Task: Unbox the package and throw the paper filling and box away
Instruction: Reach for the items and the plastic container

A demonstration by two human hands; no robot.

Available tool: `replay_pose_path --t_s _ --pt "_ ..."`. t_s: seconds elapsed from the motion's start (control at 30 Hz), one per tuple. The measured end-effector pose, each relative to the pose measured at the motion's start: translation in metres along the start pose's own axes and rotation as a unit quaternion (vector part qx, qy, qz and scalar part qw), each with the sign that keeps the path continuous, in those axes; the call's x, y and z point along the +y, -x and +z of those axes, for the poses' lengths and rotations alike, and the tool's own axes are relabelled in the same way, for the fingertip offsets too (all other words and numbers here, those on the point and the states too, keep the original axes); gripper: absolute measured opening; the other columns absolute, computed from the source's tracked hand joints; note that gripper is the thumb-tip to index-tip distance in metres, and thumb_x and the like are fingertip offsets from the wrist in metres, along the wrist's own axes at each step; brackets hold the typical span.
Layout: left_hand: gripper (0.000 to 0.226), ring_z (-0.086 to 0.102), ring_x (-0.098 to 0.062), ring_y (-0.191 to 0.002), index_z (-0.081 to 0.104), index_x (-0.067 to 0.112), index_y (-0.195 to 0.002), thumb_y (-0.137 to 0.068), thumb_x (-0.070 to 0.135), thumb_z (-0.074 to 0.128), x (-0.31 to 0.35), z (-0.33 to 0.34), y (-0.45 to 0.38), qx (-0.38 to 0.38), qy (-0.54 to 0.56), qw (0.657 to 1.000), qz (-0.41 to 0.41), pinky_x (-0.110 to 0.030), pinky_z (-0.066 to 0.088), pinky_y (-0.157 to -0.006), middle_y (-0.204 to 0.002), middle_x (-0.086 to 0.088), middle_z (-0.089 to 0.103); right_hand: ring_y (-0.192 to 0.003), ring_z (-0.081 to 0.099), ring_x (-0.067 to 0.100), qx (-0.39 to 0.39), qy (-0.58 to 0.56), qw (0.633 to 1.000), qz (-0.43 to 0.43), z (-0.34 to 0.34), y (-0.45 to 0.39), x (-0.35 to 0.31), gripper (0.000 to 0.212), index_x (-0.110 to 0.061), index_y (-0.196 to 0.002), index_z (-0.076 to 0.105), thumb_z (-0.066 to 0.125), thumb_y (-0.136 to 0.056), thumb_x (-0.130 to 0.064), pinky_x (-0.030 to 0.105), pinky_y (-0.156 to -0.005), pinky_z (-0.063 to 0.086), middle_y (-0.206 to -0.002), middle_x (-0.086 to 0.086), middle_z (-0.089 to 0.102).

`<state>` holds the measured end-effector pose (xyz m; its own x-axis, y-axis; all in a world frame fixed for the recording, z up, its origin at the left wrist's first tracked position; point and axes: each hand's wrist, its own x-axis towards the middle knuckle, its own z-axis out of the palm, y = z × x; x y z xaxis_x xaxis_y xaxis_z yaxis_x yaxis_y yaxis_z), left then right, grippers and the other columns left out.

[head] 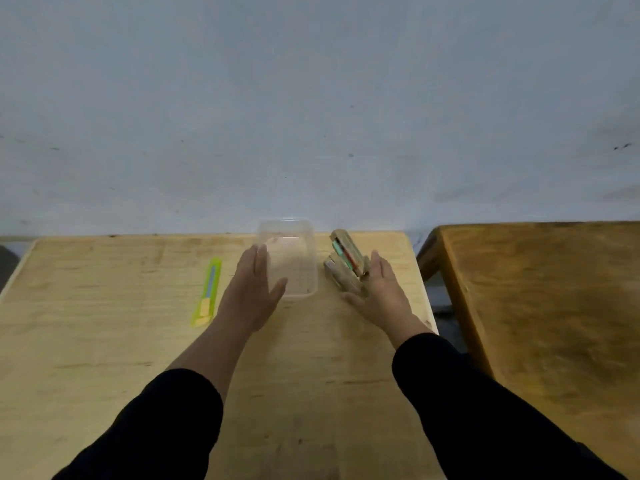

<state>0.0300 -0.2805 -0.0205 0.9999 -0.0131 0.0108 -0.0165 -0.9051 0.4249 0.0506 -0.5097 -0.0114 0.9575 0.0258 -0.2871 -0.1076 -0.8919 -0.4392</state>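
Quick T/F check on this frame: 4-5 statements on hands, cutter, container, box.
1. The yellow-green utility knife lies on the table to the left of the left hand. True.
2. The left hand grips the knife. False: it is open, beside the clear plastic container, apart from the knife.
3. The clear container holds crumpled paper. False: it looks empty.
4. The right hand is at the small cardboard box, fingers spread along its right side. True.
5. The cardboard box sits on the darker table at the right. False: it sits on the lighter table, right of the container.
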Motion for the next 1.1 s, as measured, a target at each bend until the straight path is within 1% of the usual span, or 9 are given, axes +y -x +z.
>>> replay_pose_path --t_s 0.13,0.23,0.37,0.43,0.53,0.67,0.8,0.93,1.1 --pt "0.081 0.022 -0.032 -0.139 0.017 -0.007 -0.141 -0.087 0.051 0.033 -0.002 0.019 -0.007 -0.003 0.019 0.999 -0.028 -0.031 0.015 -0.113 -0.149 -0.026 0.022 -0.139 0.023 0.018 0.007 -0.06 0.998 -0.002 0.024 -0.019 0.021 0.112 -0.018 -0.147 -0.002 0.075 -0.07 -0.043 0.031 -0.108 0.028 -0.153 0.001 0.016" --pt "0.079 0.003 -0.021 -0.143 0.0 0.005 -0.145 -0.092 0.045 0.042 -0.004 0.031 -0.007 -0.02 0.049 0.997 -0.06 -0.027 0.009 -0.113 -0.156 -0.012 0.0 -0.139 0.022 0.019 0.026 -0.088 0.995 -0.044 0.033 -0.034 0.023 0.107 -0.019 -0.146 -0.002 0.074 -0.073 -0.042 0.029 -0.108 0.025 -0.153 0.003 0.016" --pt "0.084 0.001 -0.013 -0.142 -0.009 0.01 -0.145 -0.088 0.057 0.031 -0.011 0.041 -0.007 -0.01 0.017 0.997 -0.072 -0.029 0.02 -0.113 -0.157 -0.005 -0.009 -0.143 0.013 0.022 0.033 -0.088 0.993 -0.064 0.041 -0.052 0.018 0.101 -0.015 -0.148 -0.002 0.066 -0.079 -0.045 0.038 -0.116 0.024 -0.156 0.008 0.008" --pt "0.081 -0.003 -0.013 -0.142 -0.01 0.012 -0.145 -0.09 0.058 0.028 -0.009 0.04 -0.007 -0.013 0.019 0.997 -0.068 -0.028 0.015 -0.113 -0.156 -0.004 -0.012 -0.142 0.016 0.024 0.046 -0.101 0.992 -0.064 0.043 -0.061 0.015 0.097 -0.013 -0.148 0.003 0.066 -0.08 -0.043 0.037 -0.116 0.022 -0.155 0.01 0.013" --pt "0.076 -0.004 -0.014 -0.142 -0.008 0.012 -0.145 -0.093 0.049 0.034 -0.004 0.035 -0.004 -0.005 0.029 0.998 -0.049 -0.023 0.007 -0.111 -0.156 -0.002 -0.014 -0.137 0.025 0.029 0.064 -0.097 0.991 -0.064 0.044 -0.068 0.011 0.09 -0.006 -0.146 0.014 0.066 -0.081 -0.04 0.037 -0.114 0.024 -0.149 0.017 0.024" --pt "0.074 -0.004 -0.011 -0.142 -0.011 0.014 -0.144 -0.094 0.048 0.031 -0.005 0.03 -0.004 -0.015 0.041 0.998 -0.041 -0.02 0.007 -0.109 -0.155 0.0 -0.018 -0.123 0.037 0.035 0.104 -0.072 0.99 -0.064 0.047 -0.066 0.011 0.08 -0.001 -0.141 0.029 0.07 -0.079 -0.031 0.041 -0.107 0.032 -0.133 0.024 0.04" --pt "0.076 0.003 -0.009 -0.14 -0.015 0.021 -0.144 -0.093 0.05 0.033 -0.007 0.023 0.0 -0.028 0.084 0.995 -0.042 -0.021 0.012 -0.106 -0.152 0.007 -0.021 -0.124 0.034 0.031 0.106 -0.065 0.991 -0.051 0.044 -0.058 0.01 0.08 -0.005 -0.143 0.025 0.067 -0.081 -0.033 0.036 -0.105 0.031 -0.134 0.02 0.038" --pt "0.084 0.013 -0.015 -0.141 -0.017 0.024 -0.143 -0.09 0.047 0.044 -0.012 0.015 0.003 -0.055 0.104 0.991 -0.061 -0.03 0.026 -0.109 -0.154 0.006 -0.018 -0.121 0.036 0.028 0.129 -0.085 0.988 -0.02 0.037 -0.046 -0.001 0.082 -0.007 -0.144 0.022 0.066 -0.082 -0.035 0.035 -0.099 0.036 -0.131 0.018 0.039" --pt "0.088 -0.003 -0.011 -0.142 -0.005 0.009 -0.146 -0.088 0.044 0.052 -0.021 0.008 0.002 -0.087 0.096 0.991 -0.043 -0.019 0.003 -0.108 -0.157 -0.004 -0.007 -0.116 0.041 0.028 0.168 -0.137 0.976 -0.011 0.033 -0.034 -0.042 0.08 -0.008 -0.142 0.026 0.067 -0.08 -0.036 0.038 -0.096 0.04 -0.125 0.016 0.044"
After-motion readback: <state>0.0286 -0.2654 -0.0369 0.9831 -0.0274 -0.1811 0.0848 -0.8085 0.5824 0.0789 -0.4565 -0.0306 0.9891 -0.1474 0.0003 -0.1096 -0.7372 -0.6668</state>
